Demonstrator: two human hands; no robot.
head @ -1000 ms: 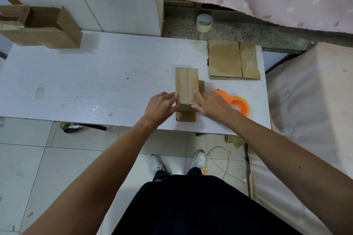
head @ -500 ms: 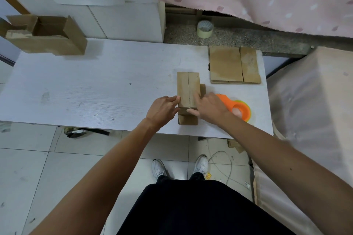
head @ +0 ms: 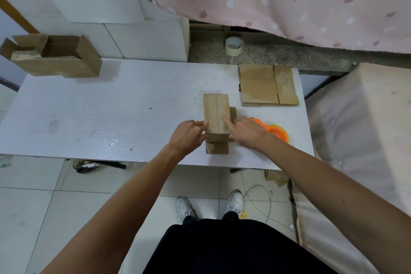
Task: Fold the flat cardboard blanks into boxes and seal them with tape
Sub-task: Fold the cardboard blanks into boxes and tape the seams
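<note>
Tiled floor and white shoes nearest us, then the near edge of the table [head: 89, 118], and right at that edge, toward its right end, sits the box [head: 216, 113]. Its top flaps are folded shut with the seam running away from the person, and one loose flap [head: 216, 148] lies flat on the table on the near side.

The left hand [head: 186, 135] cups the box's left wall, fingers [head: 201, 123] curled close together against it. The right hand [head: 246, 131] lays a straight forefinger on the right top flap, pinning it down; its other fingers bunch beside the right wall.

This looks like light, thin corrugated board: stiff across the panels but springy at the creases (those flaps will likely pop up if released). Best held by the side walls near the seam, without crushing.

Just right of the box an orange tape dispenser [head: 278, 133] waits, half behind the right hand. Further back, at the far right corner, lie the flat blanks [head: 266, 87]. An open carton [head: 55, 58] sits at the far left corner, and a tape roll [head: 233, 46] on the ledge beyond.
</note>
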